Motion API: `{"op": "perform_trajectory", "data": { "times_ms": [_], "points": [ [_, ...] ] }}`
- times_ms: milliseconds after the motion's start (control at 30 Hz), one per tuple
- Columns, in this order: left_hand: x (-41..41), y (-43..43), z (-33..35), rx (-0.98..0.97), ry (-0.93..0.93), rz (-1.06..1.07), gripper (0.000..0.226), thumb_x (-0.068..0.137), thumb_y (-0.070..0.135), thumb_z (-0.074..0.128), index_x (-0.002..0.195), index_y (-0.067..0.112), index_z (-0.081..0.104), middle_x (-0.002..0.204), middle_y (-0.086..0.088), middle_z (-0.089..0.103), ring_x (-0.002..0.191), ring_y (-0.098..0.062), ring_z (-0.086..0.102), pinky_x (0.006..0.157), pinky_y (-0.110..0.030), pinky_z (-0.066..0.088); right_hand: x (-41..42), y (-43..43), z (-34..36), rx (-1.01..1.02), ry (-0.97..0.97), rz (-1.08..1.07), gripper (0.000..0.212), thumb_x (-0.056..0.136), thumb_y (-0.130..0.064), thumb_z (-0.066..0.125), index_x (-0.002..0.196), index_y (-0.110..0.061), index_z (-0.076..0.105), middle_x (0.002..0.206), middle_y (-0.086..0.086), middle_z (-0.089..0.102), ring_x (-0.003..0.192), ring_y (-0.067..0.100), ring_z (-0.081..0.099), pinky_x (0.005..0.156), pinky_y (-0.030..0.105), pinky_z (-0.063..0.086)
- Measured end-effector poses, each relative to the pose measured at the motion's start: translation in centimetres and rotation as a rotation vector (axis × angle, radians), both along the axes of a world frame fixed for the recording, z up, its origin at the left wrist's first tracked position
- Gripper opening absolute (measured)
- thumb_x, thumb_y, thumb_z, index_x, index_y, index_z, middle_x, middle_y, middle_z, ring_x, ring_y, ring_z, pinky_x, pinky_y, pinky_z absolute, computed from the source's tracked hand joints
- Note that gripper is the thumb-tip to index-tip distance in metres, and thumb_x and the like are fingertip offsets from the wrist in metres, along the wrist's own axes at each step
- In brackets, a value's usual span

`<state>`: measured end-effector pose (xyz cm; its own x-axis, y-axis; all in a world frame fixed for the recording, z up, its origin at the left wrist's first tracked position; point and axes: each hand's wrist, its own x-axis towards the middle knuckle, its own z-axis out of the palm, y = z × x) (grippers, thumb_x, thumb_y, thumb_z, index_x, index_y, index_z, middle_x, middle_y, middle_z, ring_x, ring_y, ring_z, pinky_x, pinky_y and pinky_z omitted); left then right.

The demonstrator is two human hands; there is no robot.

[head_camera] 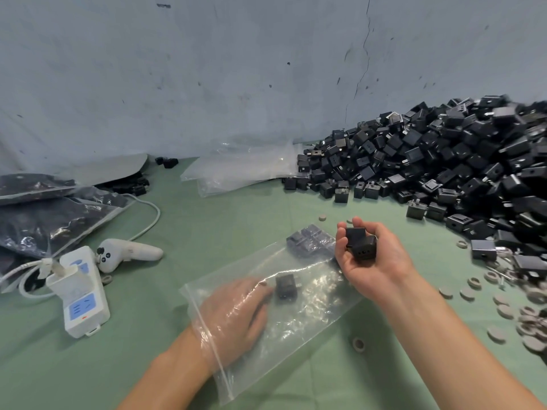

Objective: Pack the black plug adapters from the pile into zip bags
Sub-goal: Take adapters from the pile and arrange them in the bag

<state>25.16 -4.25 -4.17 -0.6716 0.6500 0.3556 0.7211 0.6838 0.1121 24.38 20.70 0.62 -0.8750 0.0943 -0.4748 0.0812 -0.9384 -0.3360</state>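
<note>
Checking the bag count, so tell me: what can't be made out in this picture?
Head view:
- Corner adapters in the zip bag: blurred by plastic film, number unclear.
- Left hand, inside the bag: film hides whether its fingertips touch the loose adapter.
- Held adapters in the right hand: fingers may hide more.
- Pile: cut off by the right edge.

Head-worn view — forward, down, near the table (207, 226).

Glossy film, matt plastic.
The zip bag (310, 315) gleams clear and crinkly; the adapters (444, 173) are matt black plastic; the table cover (207, 220) looks like smooth green cloth.
</note>
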Motion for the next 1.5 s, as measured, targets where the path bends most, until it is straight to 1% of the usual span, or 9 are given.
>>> {"op": "perform_trajectory", "data": {
  "times_ms": [400,600,733,800,900,1033,1133,1267,1500],
  "points": [
    [-0.8,0.9,0.2,0.122,-0.060,-0.066,0.009,0.094,0.014,0.058,0.099,0.012,0.065,0.096,0.001,0.058,0.086,-0.019,0.055,0.079,-0.038,0.047,0.0,0.1,-0.1,0.009,0.008,-0.007,0.012,0.096,-0.018,0.055,0.101,-0.012,0.064,0.092,0.016,0.068,0.060,0.020,0.065,0.049,0.025,0.054],
    [-1.3,1.7,-0.5,0.192,-0.144,-0.149,0.018,0.087,0.015,0.065,0.104,0.021,0.066,0.124,0.007,0.057,0.118,-0.011,0.054,0.098,-0.037,0.046,-0.1,0.3,0.0,-0.001,0.011,-0.015,0.012,0.095,-0.017,0.055,0.100,-0.012,0.064,0.091,0.016,0.068,0.060,0.020,0.065,0.049,0.024,0.054],
    [-2.0,2.9,-0.1,0.187,-0.123,-0.192,0.021,0.087,0.006,0.063,0.105,0.017,0.067,0.130,0.015,0.057,0.117,-0.006,0.054,0.098,-0.033,0.044,-0.1,0.4,0.1,-0.009,0.017,-0.021,0.012,0.095,-0.017,0.054,0.099,-0.012,0.064,0.091,0.016,0.068,0.060,0.020,0.064,0.049,0.024,0.054],
    [-2.3,3.6,-0.2,0.170,-0.194,-0.207,0.030,0.094,0.013,0.059,0.123,0.020,0.064,0.139,0.018,0.051,0.127,-0.001,0.048,0.105,-0.029,0.040,-0.1,0.4,0.1,-0.012,0.022,-0.024,0.011,0.095,-0.017,0.054,0.098,-0.012,0.064,0.091,0.015,0.067,0.061,0.020,0.064,0.049,0.023,0.054],
    [-2.4,4.3,-0.6,0.054,-0.338,-0.110,0.045,0.102,0.040,0.036,0.148,0.041,0.037,0.157,0.022,0.022,0.146,-0.001,0.023,0.119,-0.032,0.026,-0.1,0.5,0.4,-0.007,0.019,-0.026,0.011,0.096,-0.017,0.053,0.097,-0.012,0.063,0.091,0.015,0.067,0.064,0.020,0.063,0.050,0.023,0.054],
    [-1.9,4.8,-0.8,0.026,-0.414,0.008,0.025,0.101,0.054,0.028,0.125,0.059,0.034,0.136,0.024,0.048,0.128,-0.003,0.048,0.107,-0.039,0.043,-0.1,0.8,0.6,-0.013,0.017,-0.032,0.012,0.096,-0.018,0.052,0.092,-0.013,0.063,0.092,0.013,0.066,0.068,0.019,0.062,0.050,0.023,0.053],
    [-2.0,5.1,-0.7,0.066,-0.370,-0.006,0.021,0.103,0.046,0.035,0.123,0.048,0.041,0.128,0.026,0.047,0.118,-0.001,0.049,0.099,-0.032,0.044,-0.1,0.9,0.7,-0.026,0.014,-0.033,0.013,0.096,-0.018,0.052,0.093,-0.012,0.063,0.093,0.013,0.066,0.071,0.018,0.062,0.050,0.023,0.054],
    [-2.6,5.8,-0.4,0.082,-0.216,-0.101,0.033,0.100,0.026,0.046,0.131,0.027,0.054,0.134,0.017,0.047,0.126,-0.005,0.040,0.107,-0.028,0.033,-0.1,0.9,0.7,-0.036,0.014,-0.035,0.012,0.096,-0.018,0.053,0.094,-0.012,0.063,0.089,0.014,0.066,0.068,0.019,0.062,0.050,0.023,0.054],
    [-2.2,6.6,-0.9,-0.007,-0.303,-0.069,0.050,0.099,0.040,0.034,0.149,0.042,0.031,0.148,0.018,0.031,0.139,-0.003,0.023,0.117,-0.037,0.028,-0.1,1.0,0.7,-0.051,0.019,-0.042,0.012,0.096,-0.017,0.052,0.093,-0.013,0.063,0.084,0.014,0.067,0.065,0.019,0.062,0.050,0.022,0.053]
  ]
}}
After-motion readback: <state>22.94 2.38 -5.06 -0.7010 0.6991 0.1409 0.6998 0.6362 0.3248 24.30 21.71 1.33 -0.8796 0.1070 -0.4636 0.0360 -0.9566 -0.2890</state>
